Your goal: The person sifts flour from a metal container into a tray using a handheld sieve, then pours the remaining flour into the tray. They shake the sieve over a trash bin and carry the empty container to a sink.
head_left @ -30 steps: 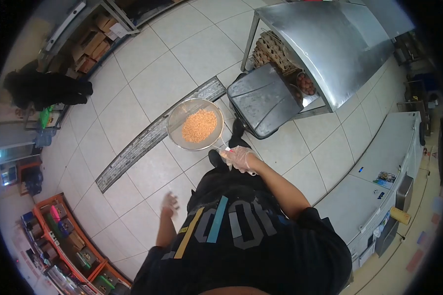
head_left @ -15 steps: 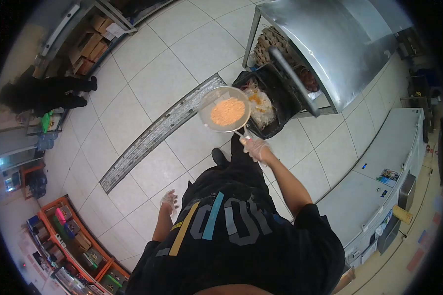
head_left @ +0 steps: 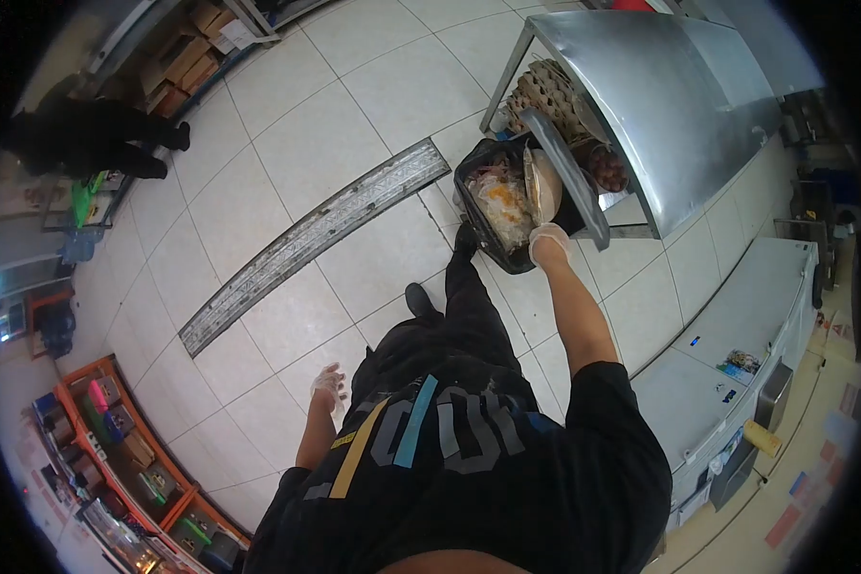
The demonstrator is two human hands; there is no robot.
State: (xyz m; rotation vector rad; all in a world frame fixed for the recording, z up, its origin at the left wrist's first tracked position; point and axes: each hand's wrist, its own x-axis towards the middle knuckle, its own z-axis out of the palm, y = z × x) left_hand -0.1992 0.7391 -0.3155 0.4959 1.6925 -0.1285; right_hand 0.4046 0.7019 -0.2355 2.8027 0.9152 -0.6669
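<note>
Tiled floor (head_left: 378,277): open bin (head_left: 471,206) | strainer (head_left: 542,187): tilted on edge over bin, beside raised lid (head_left: 568,180) | right hand (head_left: 549,245): grasping strainer at bin edge | left hand (head_left: 329,386): unclenched, well apart from bin

Gloved right fingers (head_left: 546,235) hide the handle of the sieve (head_left: 542,187).

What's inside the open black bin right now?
The bin holds pale waste with orange patches. The tilted sieve in the right hand and the raised lid block part of the interior; anything beneath the top layer is hidden.
</note>
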